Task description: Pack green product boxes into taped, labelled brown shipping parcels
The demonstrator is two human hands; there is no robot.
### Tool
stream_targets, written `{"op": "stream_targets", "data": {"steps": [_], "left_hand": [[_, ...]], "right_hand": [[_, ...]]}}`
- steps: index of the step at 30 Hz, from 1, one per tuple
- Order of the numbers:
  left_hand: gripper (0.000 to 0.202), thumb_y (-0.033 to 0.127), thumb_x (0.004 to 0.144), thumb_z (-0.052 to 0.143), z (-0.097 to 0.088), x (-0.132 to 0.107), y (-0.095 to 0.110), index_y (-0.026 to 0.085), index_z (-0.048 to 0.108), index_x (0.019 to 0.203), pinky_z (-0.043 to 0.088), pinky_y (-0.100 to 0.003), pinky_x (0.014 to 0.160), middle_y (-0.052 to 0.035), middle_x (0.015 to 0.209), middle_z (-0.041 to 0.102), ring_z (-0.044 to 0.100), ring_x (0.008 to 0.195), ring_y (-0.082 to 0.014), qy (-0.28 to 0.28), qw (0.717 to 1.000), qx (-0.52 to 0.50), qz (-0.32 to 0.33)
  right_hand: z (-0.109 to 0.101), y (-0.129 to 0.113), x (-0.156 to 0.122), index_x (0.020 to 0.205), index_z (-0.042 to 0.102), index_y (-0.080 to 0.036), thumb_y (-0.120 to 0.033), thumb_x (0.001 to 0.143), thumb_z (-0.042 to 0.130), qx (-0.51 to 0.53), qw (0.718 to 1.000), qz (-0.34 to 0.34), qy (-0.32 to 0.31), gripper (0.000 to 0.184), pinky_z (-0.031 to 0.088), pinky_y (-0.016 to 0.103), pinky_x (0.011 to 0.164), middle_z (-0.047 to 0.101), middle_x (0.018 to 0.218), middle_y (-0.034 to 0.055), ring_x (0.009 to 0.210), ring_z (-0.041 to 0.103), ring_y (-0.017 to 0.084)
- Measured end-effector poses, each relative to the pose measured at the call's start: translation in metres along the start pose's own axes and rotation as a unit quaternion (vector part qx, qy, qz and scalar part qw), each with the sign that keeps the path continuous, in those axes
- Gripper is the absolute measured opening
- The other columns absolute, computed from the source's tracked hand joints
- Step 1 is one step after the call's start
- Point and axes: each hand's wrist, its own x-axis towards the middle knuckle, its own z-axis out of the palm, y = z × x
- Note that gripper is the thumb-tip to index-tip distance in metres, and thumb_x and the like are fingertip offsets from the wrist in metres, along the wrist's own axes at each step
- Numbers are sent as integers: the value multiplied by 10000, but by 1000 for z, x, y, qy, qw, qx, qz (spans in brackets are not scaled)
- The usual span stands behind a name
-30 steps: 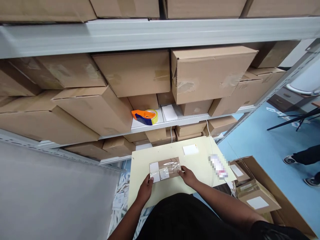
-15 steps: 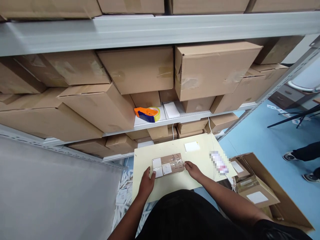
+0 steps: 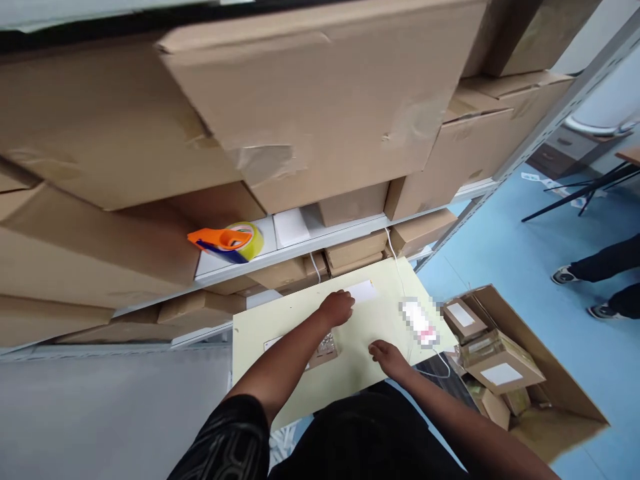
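My left hand reaches forward over the pale yellow table. Its knuckles are up and its fingertips rest at the left edge of a white label; the fingers curl under and are hidden. A small brown parcel with clear tape and white stickers lies flat on the table, partly covered by my left forearm. My right hand lies on the table near its front edge, right of the parcel, fingers loosely apart and holding nothing.
An orange tape dispenser sits on the grey shelf, among large cardboard boxes. A blurred-out object with a white cable lies at the table's right. An open carton of parcels stands on the blue floor. Another person's feet are at far right.
My left hand left the parcel's left end and reached forward to the white label. My right hand drew back from the parcel's right end. The camera moved closer to the shelf.
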Motion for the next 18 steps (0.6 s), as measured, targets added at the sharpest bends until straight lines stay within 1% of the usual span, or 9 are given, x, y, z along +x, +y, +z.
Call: {"op": "stream_targets", "data": {"steps": [1, 3, 6, 10, 12, 14, 18], "left_hand": [[226, 246, 908, 585, 4, 18, 2, 183, 724, 1074, 502, -402, 937, -127, 1149, 692, 605, 1131, -290, -16, 1000, 7, 0], [225, 223, 868, 625, 11, 46, 4, 166, 726, 1062, 498, -423, 937, -152, 1150, 686, 598, 1148, -313, -39, 999, 18, -4], [270, 276, 835, 687, 20, 71, 1, 154, 720, 1074, 492, -453, 956, -176, 1185, 671, 587, 1168, -339, -61, 997, 31, -17], [367, 425, 866, 681, 30, 89, -2, 165, 697, 1125, 482, -452, 992, -165, 1225, 650, 571, 1192, -335, -59, 997, 29, -31], [396, 447, 865, 687, 35, 97, -1, 171, 685, 1148, 477, -446, 1011, -156, 1247, 639, 561, 1207, -329, -54, 998, 25, -32], [389, 412, 853, 704, 39, 104, 1, 167, 680, 1153, 485, -439, 1008, -155, 1254, 635, 563, 1206, -327, -55, 998, 20, -33], [286, 276, 866, 665, 44, 113, 0, 167, 684, 1130, 509, -409, 976, -152, 1254, 630, 573, 1204, -309, -59, 997, 9, -40]], "right_hand": [[-5, 2, -1, 927, 714, -207, -597, 931, 481, 2, 1000, 1, -3, 454, 483, 324, 797, 728, 879, 62, 875, 676, 232], [-15, 4, -5, 928, 713, -210, -555, 929, 492, 7, 1000, 3, -8, 410, 477, 312, 780, 728, 876, 61, 883, 677, 231], [-30, 4, -9, 938, 710, -213, -493, 922, 499, 12, 1000, -1, -16, 351, 468, 297, 757, 728, 878, 59, 879, 675, 223], [-46, 3, -9, 939, 705, -208, -441, 914, 492, 13, 1000, -9, -21, 317, 454, 290, 731, 724, 880, 59, 836, 660, 209], [-51, 5, -7, 933, 705, -205, -428, 904, 499, 13, 1000, -5, -18, 305, 448, 288, 722, 720, 877, 57, 824, 654, 206], [-55, 7, -5, 936, 705, -203, -416, 897, 506, 13, 1000, 4, -17, 295, 444, 289, 717, 717, 870, 55, 821, 652, 206], [-59, 13, -1, 941, 705, -203, -411, 898, 506, 11, 1000, 9, -18, 291, 439, 289, 715, 718, 866, 53, 822, 656, 205]]}}
